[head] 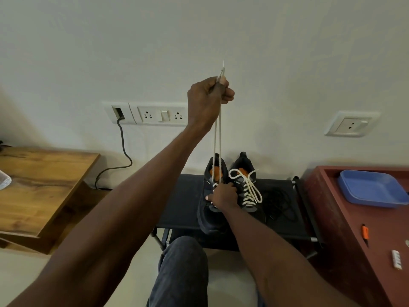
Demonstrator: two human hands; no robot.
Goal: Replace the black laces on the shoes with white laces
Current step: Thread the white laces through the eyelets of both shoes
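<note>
Two shoes stand side by side on a low black rack (pixel 177 209) against the wall; we log the view from left to right. At far left we note a wooden table (pixel 44 180), and behind it a wall socket panel (pixel 152 114) with a dark cable (pixel 124 149) hanging from it toward the floor. Our left hand (pixel 208 100) is raised high above the rack, fingers curled round both ends of a white lace (pixel 218 138), whose tips stick up past the fist. Both strands run down taut into the upper eyelets of the left shoe (pixel 212 209). Our right hand (pixel 223 196) lies on that shoe's tongue area, fingers curled over the lacing and gripping the shoe. Just beside it, the right shoe (pixel 245 187) is fully laced in white, its lace tied in a loose bow. Next on the rack fabric we see a tangle of black laces (pixel 278 204), apart from both shoes. At far right stands a red cabinet top (pixel 345 229) carrying a blue tray (pixel 371 187), a small orange-and-black tool (pixel 365 233), and a small white item (pixel 396 261) that we cannot identify. Below, one knee in dark trousers (pixel 183 267) sits in front of the rack.
</note>
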